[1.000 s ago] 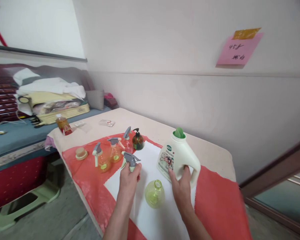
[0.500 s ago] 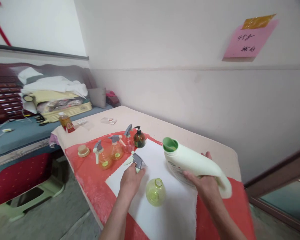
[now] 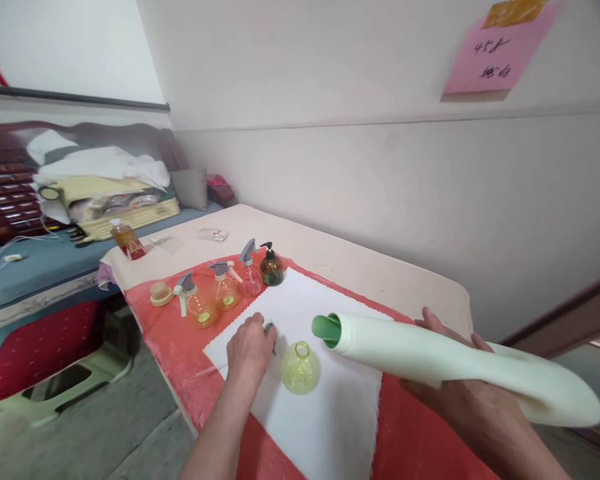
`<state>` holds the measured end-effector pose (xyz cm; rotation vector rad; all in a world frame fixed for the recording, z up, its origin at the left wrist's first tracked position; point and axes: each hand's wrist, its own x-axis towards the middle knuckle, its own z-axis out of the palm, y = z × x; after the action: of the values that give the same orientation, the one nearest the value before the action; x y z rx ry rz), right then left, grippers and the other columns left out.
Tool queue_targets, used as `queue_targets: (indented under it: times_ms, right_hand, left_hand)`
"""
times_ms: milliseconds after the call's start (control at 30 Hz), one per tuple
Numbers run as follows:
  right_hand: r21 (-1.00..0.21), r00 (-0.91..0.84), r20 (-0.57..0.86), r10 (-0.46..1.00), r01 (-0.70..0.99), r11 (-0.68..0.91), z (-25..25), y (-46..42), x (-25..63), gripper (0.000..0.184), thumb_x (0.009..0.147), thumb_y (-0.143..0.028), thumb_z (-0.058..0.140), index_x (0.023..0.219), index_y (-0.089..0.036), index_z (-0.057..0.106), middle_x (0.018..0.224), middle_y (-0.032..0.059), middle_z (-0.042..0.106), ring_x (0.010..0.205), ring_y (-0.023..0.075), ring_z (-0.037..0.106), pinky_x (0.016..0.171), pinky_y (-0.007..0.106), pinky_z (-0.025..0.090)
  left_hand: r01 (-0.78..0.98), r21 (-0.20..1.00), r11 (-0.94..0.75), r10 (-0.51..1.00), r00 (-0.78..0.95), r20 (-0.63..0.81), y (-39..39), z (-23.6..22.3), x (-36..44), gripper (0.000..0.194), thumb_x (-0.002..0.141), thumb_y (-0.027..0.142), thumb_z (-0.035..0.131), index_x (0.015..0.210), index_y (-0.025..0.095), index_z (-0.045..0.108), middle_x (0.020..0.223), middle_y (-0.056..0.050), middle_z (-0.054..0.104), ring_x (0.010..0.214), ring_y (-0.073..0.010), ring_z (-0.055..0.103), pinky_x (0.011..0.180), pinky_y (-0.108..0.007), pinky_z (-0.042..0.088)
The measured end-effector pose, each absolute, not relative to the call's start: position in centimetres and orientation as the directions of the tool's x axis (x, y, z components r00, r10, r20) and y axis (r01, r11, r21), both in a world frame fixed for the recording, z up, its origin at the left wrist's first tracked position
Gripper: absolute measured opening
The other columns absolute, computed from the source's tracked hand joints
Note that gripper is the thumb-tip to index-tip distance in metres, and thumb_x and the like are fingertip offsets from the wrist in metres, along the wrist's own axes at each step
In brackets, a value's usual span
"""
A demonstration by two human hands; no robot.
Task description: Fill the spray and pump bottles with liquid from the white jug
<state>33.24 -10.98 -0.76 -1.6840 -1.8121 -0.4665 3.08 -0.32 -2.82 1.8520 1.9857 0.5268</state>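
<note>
My right hand (image 3: 460, 393) grips a large pale green jug-like bottle (image 3: 410, 347), tilted nearly flat, its open green spout pointing left. No liquid is seen leaving the spout. Below and left of it, a clear yellow-green spray bottle body (image 3: 300, 370) stands upright with an open neck on a white cloth (image 3: 330, 427). Left of that, my left hand (image 3: 250, 347) is closed around a grey spray head (image 3: 270, 333), mostly hidden by the fingers, low over the cloth.
Several spray bottles (image 3: 225, 290) with grey heads and a brown pump bottle (image 3: 272, 267) stand behind the cloth. A soap-like block on a dish (image 3: 161, 293) sits at the left of the red sheet (image 3: 180, 347). A drink bottle (image 3: 127, 240) stands farther back. A red-covered stool (image 3: 45, 347) is beside the table.
The pale green bottle has tipped further toward level and swung toward the right. My left hand has lowered and turned over the spray head. The view has shifted slightly.
</note>
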Motion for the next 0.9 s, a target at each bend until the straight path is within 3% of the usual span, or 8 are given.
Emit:
queue_targets:
  times_ms: [100,167,267,333,433,533,667,900]
  right_hand:
    - [0.021,-0.116,0.641,0.759,0.991,0.133,0.0,-11.6,33.3,0.078,0.082,-0.044,0.053,0.149,-0.017,0.022,0.123,0.0155,0.06,0.107,0.0323,0.061,0.105,0.06,0.032]
    - [0.072,-0.154,0.641,0.752,0.987,0.141,0.4,-12.0,33.4,0.075,0.084,-0.042,0.049,0.149,-0.016,0.022,0.123,0.0159,0.061,0.107,0.0319,0.061,0.104,0.06,0.034]
    - [0.102,-0.173,0.638,0.751,0.985,0.14,0.8,-12.6,33.5,0.072,0.086,-0.042,0.044,0.149,-0.015,0.022,0.121,0.0164,0.062,0.104,0.0318,0.063,0.103,0.061,0.035]
    - [0.126,-0.178,0.63,0.756,0.984,0.127,0.9,-12.8,33.6,0.071,0.087,-0.043,0.043,0.149,-0.015,0.022,0.124,0.0176,0.06,0.103,0.0317,0.063,0.102,0.061,0.035]
    - [0.151,-0.198,0.628,0.753,0.98,0.131,1.1,-13.0,33.5,0.069,0.089,-0.044,0.042,0.148,-0.015,0.024,0.127,0.0187,0.058,0.105,0.0322,0.062,0.101,0.06,0.036]
    - [0.18,-0.222,0.627,0.746,0.974,0.139,1.3,-13.1,33.2,0.065,0.09,-0.043,0.04,0.147,-0.015,0.026,0.125,0.0182,0.059,0.102,0.0317,0.063,0.098,0.059,0.038]
    - [0.234,-0.26,0.602,0.755,0.961,0.144,1.9,-13.6,32.9,0.064,0.09,-0.037,0.04,0.148,-0.017,0.023,0.125,0.0166,0.06,0.102,0.0328,0.062,0.096,0.061,0.038]
    - [0.32,-0.312,0.528,0.79,0.935,0.155,2.6,-14.5,32.8,0.06,0.09,-0.022,0.033,0.149,-0.026,0.023,0.132,0.0148,0.056,0.116,0.0362,0.056,0.099,0.066,0.033]
  left_hand:
    - [0.593,0.795,-0.126,0.945,-0.173,0.278,-3.1,-1.4,5.1,0.014,0.085,0.035,0.047,0.087,0.024,0.056,0.09,-0.006,0.066,0.087,-0.023,0.061,0.079,-0.034,0.043]
    - [0.387,0.889,-0.246,0.905,-0.236,0.353,-6.2,-0.9,7.2,0.013,0.085,0.037,0.051,0.083,0.025,0.056,0.082,-0.004,0.064,0.079,-0.0219,0.059,0.075,-0.033,0.043]
    - [0.134,0.958,-0.255,0.967,0.01,0.256,-11.0,-1.1,10.9,0.017,0.08,0.042,0.06,0.071,0.027,0.057,0.068,-0.005,0.058,0.069,-0.0231,0.054,0.07,-0.036,0.043]
    - [-0.003,0.998,-0.06,0.982,0.181,0.059,-12.7,-1.5,12.8,0.021,0.073,0.045,0.069,0.077,0.026,0.061,0.074,-0.007,0.059,0.074,-0.0251,0.055,0.075,-0.039,0.042]
    - [-0.243,0.929,0.279,0.924,0.333,-0.19,-12.7,-1.8,14.0,0.043,0.071,0.049,0.072,0.105,0.025,0.062,0.109,-0.012,0.06,0.101,-0.0302,0.055,0.086,-0.041,0.041]
    - [-0.453,0.769,0.45,0.868,0.422,-0.26,-11.4,-1.3,14.0,0.059,0.078,0.056,0.063,0.128,0.028,0.05,0.135,-0.012,0.05,0.12,-0.0315,0.048,0.09,-0.042,0.042]
    - [-0.603,0.682,0.414,0.898,0.392,-0.199,-10.4,-0.6,14.0,0.064,0.082,0.054,0.059,0.137,0.027,0.041,0.136,-0.013,0.051,0.122,-0.0309,0.05,0.094,-0.043,0.042]
    - [-0.73,0.606,0.317,0.936,0.343,-0.076,-10.1,-1.3,14.6,0.054,0.09,0.043,0.053,0.139,0.023,0.043,0.136,-0.015,0.052,0.122,-0.0306,0.052,0.098,-0.047,0.044]
